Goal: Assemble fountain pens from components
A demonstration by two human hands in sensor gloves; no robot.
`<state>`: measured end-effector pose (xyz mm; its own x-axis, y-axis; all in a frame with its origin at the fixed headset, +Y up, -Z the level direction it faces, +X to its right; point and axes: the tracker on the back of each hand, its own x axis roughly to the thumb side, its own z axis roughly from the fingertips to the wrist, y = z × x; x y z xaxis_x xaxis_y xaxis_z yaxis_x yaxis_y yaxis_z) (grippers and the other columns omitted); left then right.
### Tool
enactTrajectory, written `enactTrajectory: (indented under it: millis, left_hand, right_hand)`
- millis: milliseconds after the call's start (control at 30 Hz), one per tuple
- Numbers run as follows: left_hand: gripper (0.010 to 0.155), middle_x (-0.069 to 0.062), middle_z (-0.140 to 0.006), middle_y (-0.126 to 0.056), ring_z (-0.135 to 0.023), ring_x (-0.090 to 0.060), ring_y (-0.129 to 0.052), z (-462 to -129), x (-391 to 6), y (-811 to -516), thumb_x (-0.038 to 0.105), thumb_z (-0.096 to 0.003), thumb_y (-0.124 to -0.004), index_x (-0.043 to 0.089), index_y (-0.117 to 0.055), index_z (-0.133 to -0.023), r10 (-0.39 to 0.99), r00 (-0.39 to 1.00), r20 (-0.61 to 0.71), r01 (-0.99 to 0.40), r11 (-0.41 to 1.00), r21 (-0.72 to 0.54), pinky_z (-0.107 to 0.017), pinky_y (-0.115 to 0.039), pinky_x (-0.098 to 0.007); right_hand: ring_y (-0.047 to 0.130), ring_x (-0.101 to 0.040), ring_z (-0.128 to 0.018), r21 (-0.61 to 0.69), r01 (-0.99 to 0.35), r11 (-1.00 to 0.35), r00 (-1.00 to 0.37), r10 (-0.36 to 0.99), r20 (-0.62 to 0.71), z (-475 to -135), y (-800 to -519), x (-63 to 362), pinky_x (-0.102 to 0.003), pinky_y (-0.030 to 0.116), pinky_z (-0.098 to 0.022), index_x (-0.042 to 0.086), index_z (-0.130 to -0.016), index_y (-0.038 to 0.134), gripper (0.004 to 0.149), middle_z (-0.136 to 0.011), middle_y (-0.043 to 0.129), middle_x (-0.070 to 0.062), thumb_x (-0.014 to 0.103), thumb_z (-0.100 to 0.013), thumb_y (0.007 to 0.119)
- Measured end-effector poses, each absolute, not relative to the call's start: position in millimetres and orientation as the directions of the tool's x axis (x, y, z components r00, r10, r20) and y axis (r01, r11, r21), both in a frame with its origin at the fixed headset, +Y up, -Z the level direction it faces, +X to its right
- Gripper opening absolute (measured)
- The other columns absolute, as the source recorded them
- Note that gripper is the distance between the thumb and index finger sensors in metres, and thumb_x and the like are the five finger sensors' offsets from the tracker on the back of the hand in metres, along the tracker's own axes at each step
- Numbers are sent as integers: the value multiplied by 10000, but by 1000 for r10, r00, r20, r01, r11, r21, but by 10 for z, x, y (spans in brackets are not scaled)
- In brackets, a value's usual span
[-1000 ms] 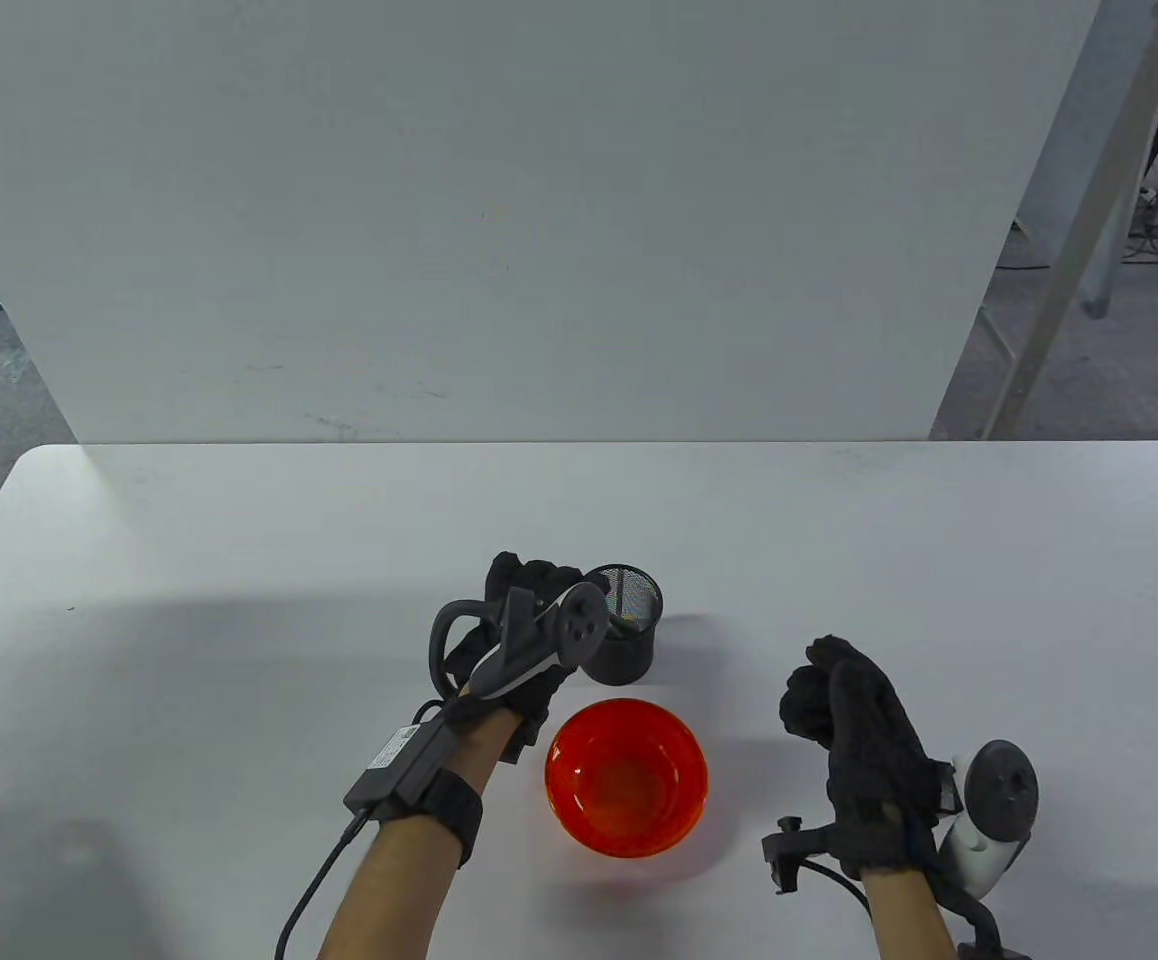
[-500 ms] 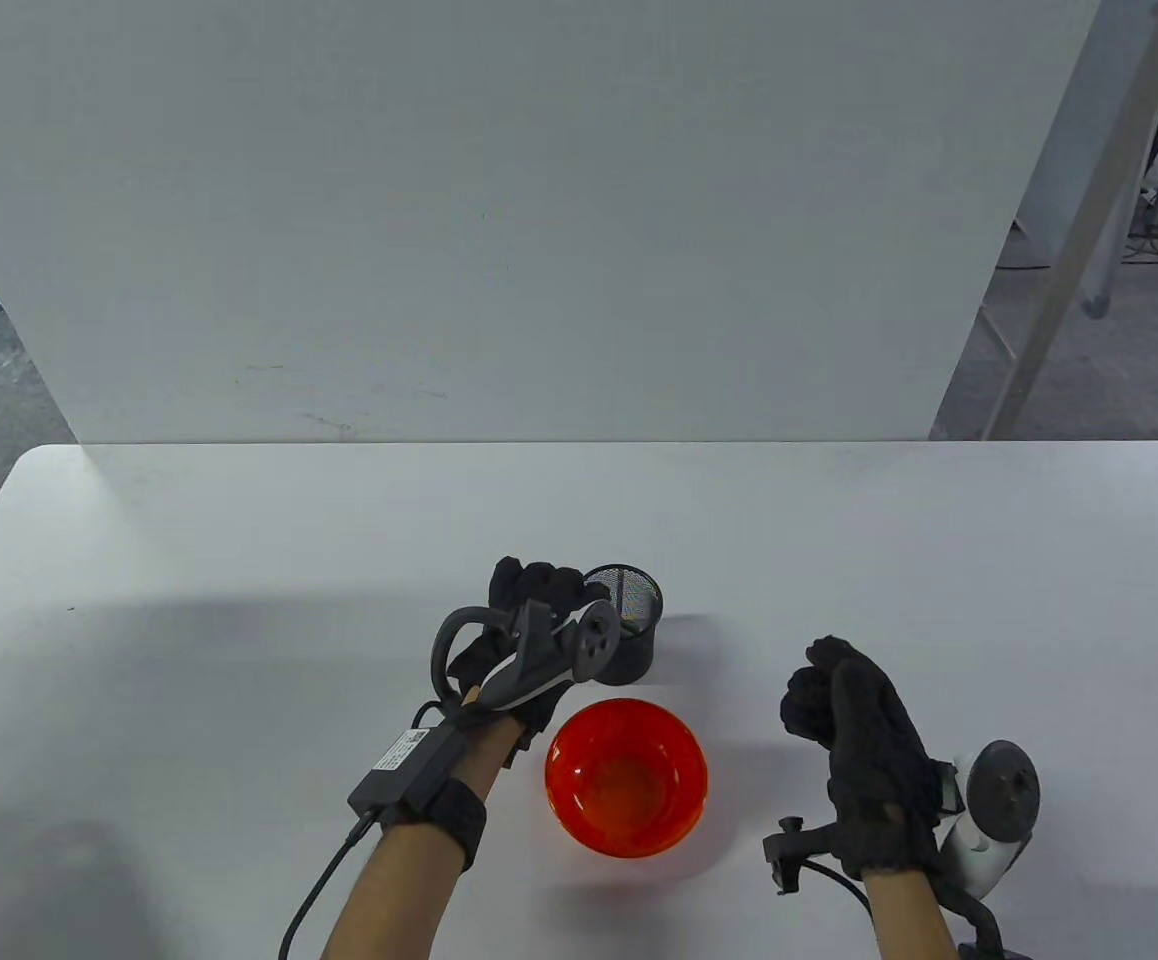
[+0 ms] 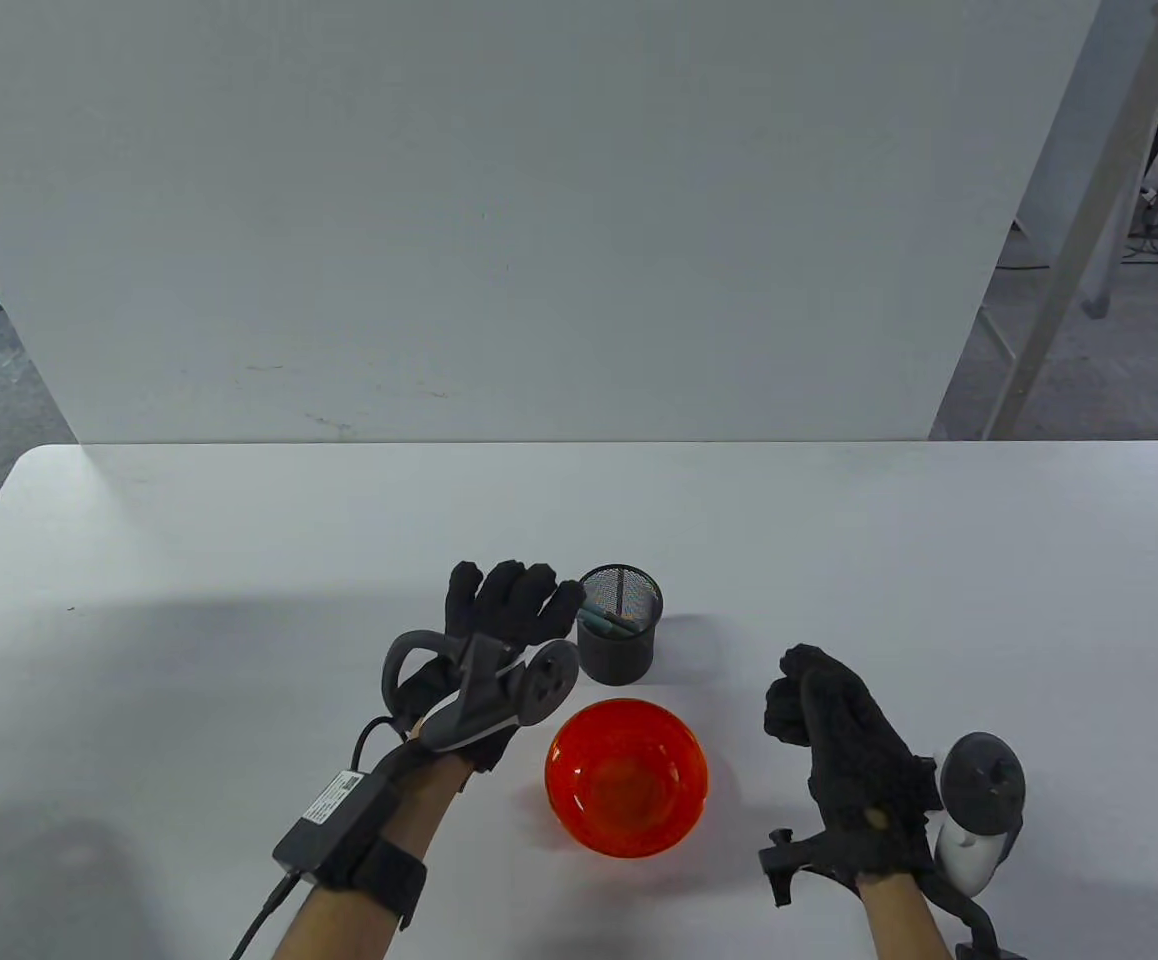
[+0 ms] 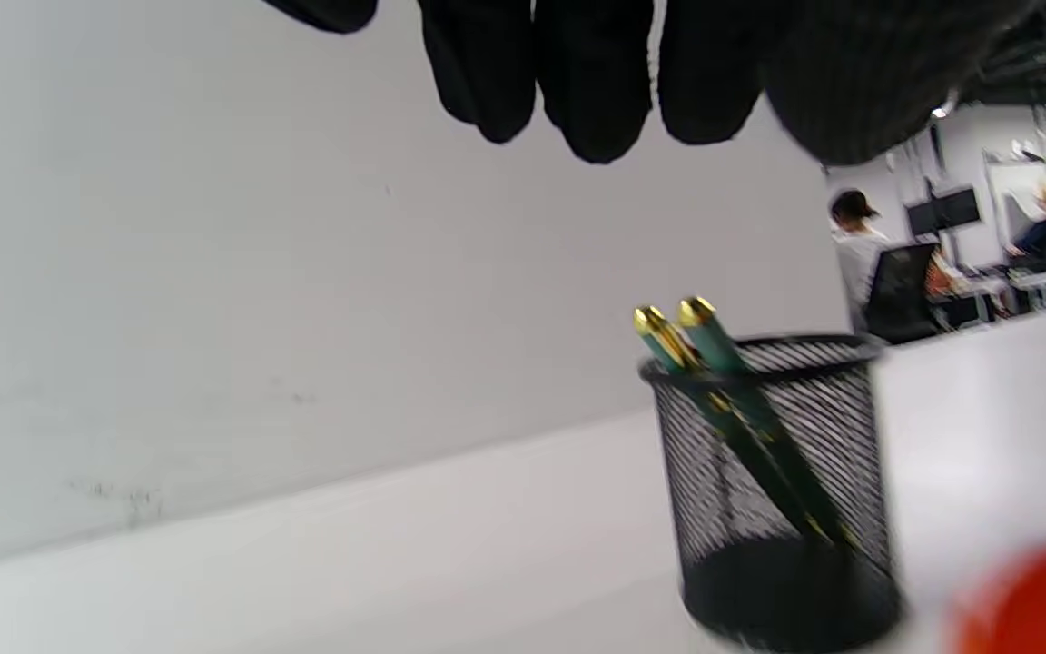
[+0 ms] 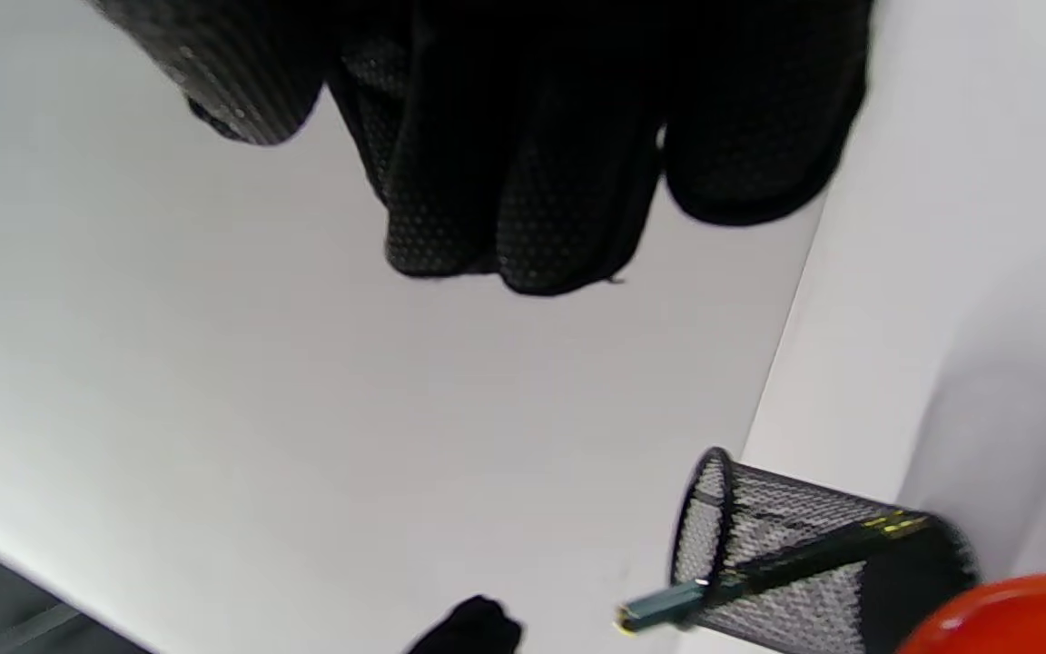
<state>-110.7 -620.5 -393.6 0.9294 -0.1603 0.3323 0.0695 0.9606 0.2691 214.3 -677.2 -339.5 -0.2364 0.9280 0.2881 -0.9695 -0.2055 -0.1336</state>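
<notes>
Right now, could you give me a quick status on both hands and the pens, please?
Left hand open, beside the cup, holding nothing. Right hand curled, contents hidden. Two pens in the cup. Red bowl just in front of it.

curled right hand (image 5: pixel 559 136) above mesh cup (image 5: pixel 804 554) — pens (image 5: pixel 759 572) inside (tilted).
</notes>
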Motion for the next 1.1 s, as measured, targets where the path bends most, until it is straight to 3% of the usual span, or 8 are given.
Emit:
enactTrajectory:
  millis: [67, 167, 233, 300, 433, 633, 700, 1100]
  left_hand:
    - [623, 42, -1198, -660, -1122, -295, -654, -3792, -1193, -6282, 581, -507, -746, 432, -633, -1102, -58, 947, 315, 20, 992, 123, -799, -446, -682]
    - [678, 4, -1257, -536, -1169, -348, -535, -3562, -1339, -6526, 582, -519, -756, 420, -557, -1146, 128, 949, 289, -111, 991, -74, -798, -344, -726]
    - [698, 3, -1270, -501, -1185, -345, -498, -3480, -1435, -6655, 598, -515, -753, 426, -532, -1155, 135, 952, 275, -117, 990, -80, -801, -325, -728]
    - [714, -4, -1273, -490, -1190, -345, -483, -3456, -1517, -6763, 606, -508, -754, 424, -523, -1158, 108, 950, 292, -93, 994, -65, -797, -322, -730]
    - [781, -5, -1285, -431, -1207, -343, -412, -3503, -1616, -6932, 638, -483, -760, 438, -449, -1170, 87, 950, 300, -49, 990, -134, -800, -291, -727]
    - [799, -2, -1285, -411, -1206, -335, -406, -3571, -1645, -7079, 644, -483, -754, 430, -417, -1174, 126, 959, 254, -75, 977, -202, -802, -280, -722]
    - [799, 3, -1281, -426, -1203, -326, -425, -3567, -1632, -7089, 647, -481, -753, 431, -417, -1173, 111, 960, 259, -59, 978, -203, -802, -294, -720]
    - [793, 1, -1274, -446, -1197, -323, -446, -3588, -1642, -7135, 642, -484, -755, 423, -426, -1171, 142, 958, 249, -88, 972, -218, -801, -300, -719]
  right_hand:
    - [907, -308, -690, -63, -915, -399, -397, 857, 329, -3397, -6719, 2055, -562, 759, -558, 128, -1022, 699, 540, -830, 884, -79, 474, -615, 626]
    - [823, -363, -836, 9, -682, -731, -678, 637, 368, -3373, -6681, 1891, -607, 716, -604, 151, -1082, 625, 592, -983, 781, -125, 511, -612, 623]
    - [738, -416, -928, 43, -531, -846, -783, 510, 357, -3378, -6722, 1806, -668, 660, -634, 125, -1132, 542, 681, -1089, 681, -172, 537, -599, 641]
    - [491, -508, -1047, 116, -355, -928, -872, 374, 318, -3400, -6754, 1757, -773, 477, -676, 106, -1180, 379, 795, -1204, 441, -226, 573, -590, 635]
    - [280, -501, -1089, 119, -61, -991, -955, 93, 282, -3419, -6751, 1815, -806, 333, -690, 128, -1181, 220, 867, -1232, 238, -198, 616, -577, 606]
    - [300, -489, -1085, 107, -125, -986, -959, 148, 243, -3419, -7079, 1930, -798, 350, -689, 139, -1172, 239, 859, -1224, 245, -189, 620, -564, 611]
    - [312, -498, -1074, 245, -130, -961, -955, 188, 230, -3430, -7149, 1938, -795, 362, -685, 115, -1166, 241, 861, -1214, 256, -209, 612, -566, 608]
    - [366, -485, -1070, 238, -255, -937, -927, 307, 217, -3408, -7159, 2022, -775, 407, -688, 121, -1164, 268, 837, -1210, 282, -204, 609, -570, 597]
